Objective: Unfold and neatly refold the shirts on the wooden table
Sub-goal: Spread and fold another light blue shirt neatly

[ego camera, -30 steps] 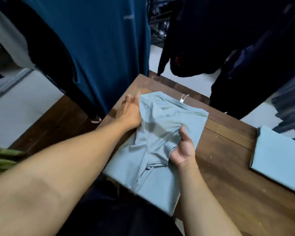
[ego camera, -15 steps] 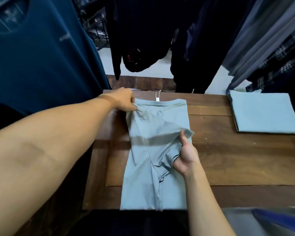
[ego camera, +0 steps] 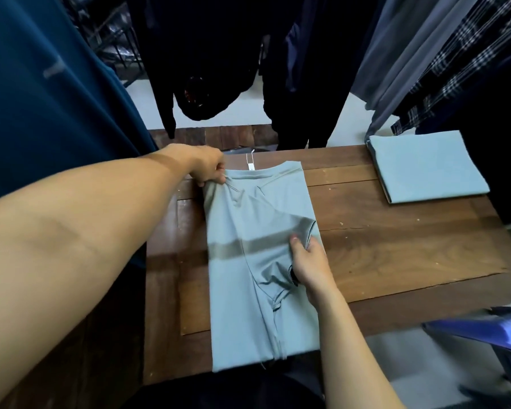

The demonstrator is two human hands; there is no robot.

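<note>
Right now, pinching the far-left corner of the shirt (ego camera: 257,261) with left hand (ego camera: 207,166), just beside the collar; grip narrow, fingers curled down onto the cloth. Holding a bunched fold at the shirt's right edge with right hand (ego camera: 309,264), thumb (ego camera: 294,240) on top, other fingers tucked under the fabric and hidden; grip closed on that fold. Lies lengthwise on the left part of the worktop (ego camera: 396,246), collar at the far end, hem at the near edge. Folded into a long narrow strip, sides turned in, a loose sleeve end showing just below the right palm. Creased on a diagonal from the pinched corner toward the right hand. Crossed by a dark shadow band at mid-length. Carries a white tag (ego camera: 250,165) poking out past the collar onto the wood. Also on the worktop: second shirt (ego camera: 425,166), same pale blue-grey, folded flat into a rectangle, at the far right corner, well apart from the first. Hanging behind and around: teal garment (ego camera: 42,98) at left, dark garments (ego camera: 213,54) in the middle, grey garments (ego camera: 401,54) and a plaid garment (ego camera: 469,63) at right, with a grey hem coming down close to the second shirt. Blurred blue thing (ego camera: 484,335) at lower right, past the near edge; can't tell what it is. Bare forearms on both sides.
</note>
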